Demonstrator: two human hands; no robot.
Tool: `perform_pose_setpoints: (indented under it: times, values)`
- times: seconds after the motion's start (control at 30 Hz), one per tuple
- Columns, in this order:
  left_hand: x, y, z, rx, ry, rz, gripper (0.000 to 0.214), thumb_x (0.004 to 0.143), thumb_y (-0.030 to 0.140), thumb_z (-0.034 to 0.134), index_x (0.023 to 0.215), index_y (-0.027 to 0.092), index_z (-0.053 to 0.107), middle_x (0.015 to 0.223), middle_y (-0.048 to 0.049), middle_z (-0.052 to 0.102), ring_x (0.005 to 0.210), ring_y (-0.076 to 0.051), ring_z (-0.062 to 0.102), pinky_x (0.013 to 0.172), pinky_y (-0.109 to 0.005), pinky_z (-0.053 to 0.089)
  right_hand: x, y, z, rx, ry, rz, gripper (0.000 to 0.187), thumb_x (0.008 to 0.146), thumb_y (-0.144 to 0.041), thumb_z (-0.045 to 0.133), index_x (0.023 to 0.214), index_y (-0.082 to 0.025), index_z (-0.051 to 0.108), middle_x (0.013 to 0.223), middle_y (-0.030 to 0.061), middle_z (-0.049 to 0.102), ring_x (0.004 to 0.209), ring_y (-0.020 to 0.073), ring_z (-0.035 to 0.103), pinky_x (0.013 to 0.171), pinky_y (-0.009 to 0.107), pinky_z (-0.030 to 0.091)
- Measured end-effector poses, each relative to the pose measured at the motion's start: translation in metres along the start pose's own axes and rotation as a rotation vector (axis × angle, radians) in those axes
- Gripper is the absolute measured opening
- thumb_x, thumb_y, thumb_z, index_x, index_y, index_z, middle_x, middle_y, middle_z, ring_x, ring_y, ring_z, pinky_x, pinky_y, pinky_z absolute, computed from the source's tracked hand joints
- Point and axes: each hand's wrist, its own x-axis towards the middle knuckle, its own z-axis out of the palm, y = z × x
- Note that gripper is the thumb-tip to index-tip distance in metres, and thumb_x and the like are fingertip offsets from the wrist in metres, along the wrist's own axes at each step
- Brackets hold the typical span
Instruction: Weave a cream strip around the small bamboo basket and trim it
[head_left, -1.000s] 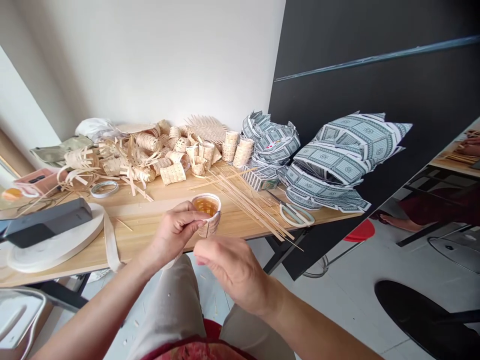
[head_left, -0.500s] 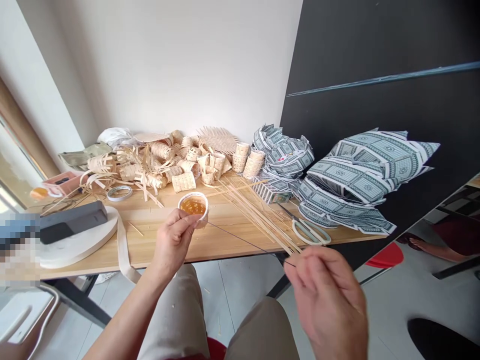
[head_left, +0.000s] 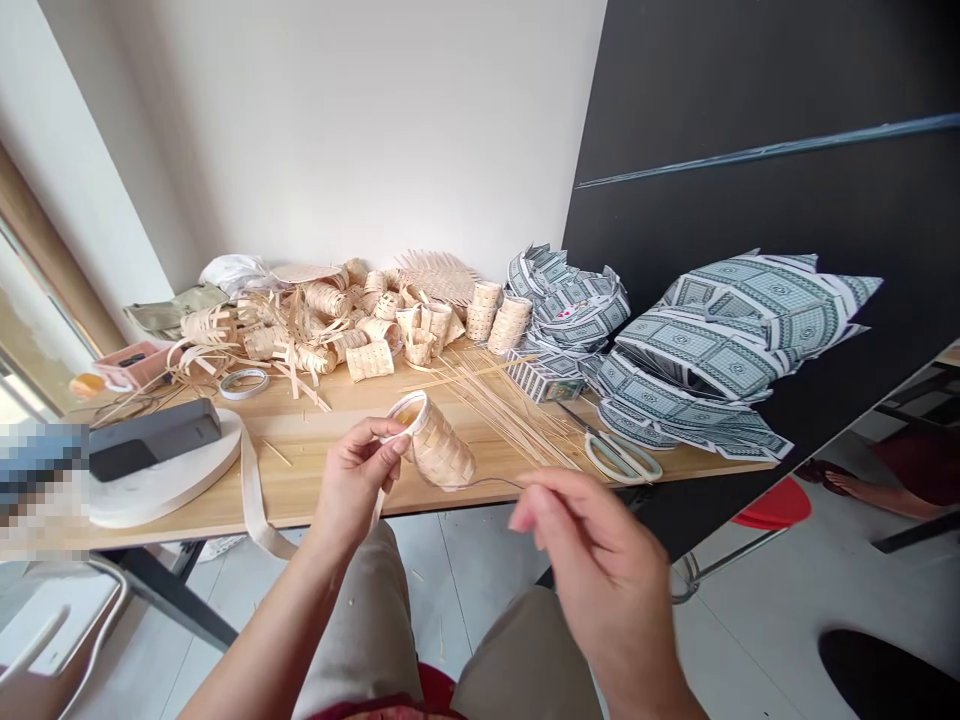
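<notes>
My left hand (head_left: 367, 462) pinches the white-bound rim of a small woven basket (head_left: 442, 447), tilted so that its open mouth faces up and left and its base points to the lower right. A dark thread (head_left: 495, 481) runs from near the basket's lower end to my right hand (head_left: 592, 560). The thumb and forefinger of that hand are closed on the thread; whether a needle is there too, I cannot make out. Both hands are in front of the table's near edge, above my knees.
On the wooden table (head_left: 330, 505) lie several woven baskets (head_left: 370, 361), thin bamboo strips (head_left: 495, 410) and scissors (head_left: 622, 460). Folded-card pieces (head_left: 697, 350) stand at right. A roll of white tape (head_left: 165, 480) with a dark device (head_left: 154, 440) on it is at left.
My left hand has turned the basket so its side now shows. My right hand has moved left, nearer the basket, and the thread between them is shorter and slacker.
</notes>
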Motion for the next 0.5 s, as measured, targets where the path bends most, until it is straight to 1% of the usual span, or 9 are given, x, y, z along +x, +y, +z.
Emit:
perform_pose_setpoints:
  times: [0.07,0.17,0.3,0.5]
  values:
    - [-0.004,0.0,0.003,-0.054,-0.03,-0.052,0.022,0.064,0.033,0.072,0.071,0.015,0.063,0.042,0.007,0.043,0.039,-0.003,0.035,0.036,-0.013,0.028,0.005,-0.004,0.012,-0.128,-0.073,-0.119,0.015,0.084,-0.014,0.049,0.079,-0.019,0.062,0.056,-0.0028,0.059,0.048,0.0086,0.053,0.05,0.019,0.041]
    - [-0.009,-0.001,0.005,-0.071,-0.074,-0.065,0.017,0.067,0.03,0.071,0.072,0.015,0.065,0.048,0.0061,0.045,0.041,-0.003,0.037,0.037,-0.013,0.03,0.012,-0.008,0.025,-0.271,-0.097,-0.27,0.02,0.083,-0.01,0.047,0.074,-0.018,0.064,0.052,-0.0022,0.059,0.044,0.0084,0.051,0.047,0.02,0.037]
    - [-0.014,0.001,0.006,-0.082,-0.098,-0.037,0.011,0.068,0.027,0.071,0.073,0.017,0.067,0.058,0.005,0.047,0.043,-0.002,0.04,0.036,-0.012,0.031,0.017,-0.008,0.032,-0.346,-0.092,-0.337,0.022,0.081,-0.008,0.046,0.071,-0.016,0.064,0.057,0.0006,0.064,0.046,0.0092,0.054,0.048,0.021,0.036]
    - [-0.016,0.004,0.009,-0.034,-0.128,-0.027,0.007,0.07,0.026,0.069,0.072,0.019,0.067,0.058,0.005,0.046,0.043,-0.002,0.04,0.036,-0.012,0.032,0.016,-0.006,0.033,-0.37,-0.083,-0.393,0.025,0.083,-0.006,0.044,0.068,-0.015,0.062,0.062,0.0032,0.067,0.049,0.0105,0.057,0.05,0.022,0.036]
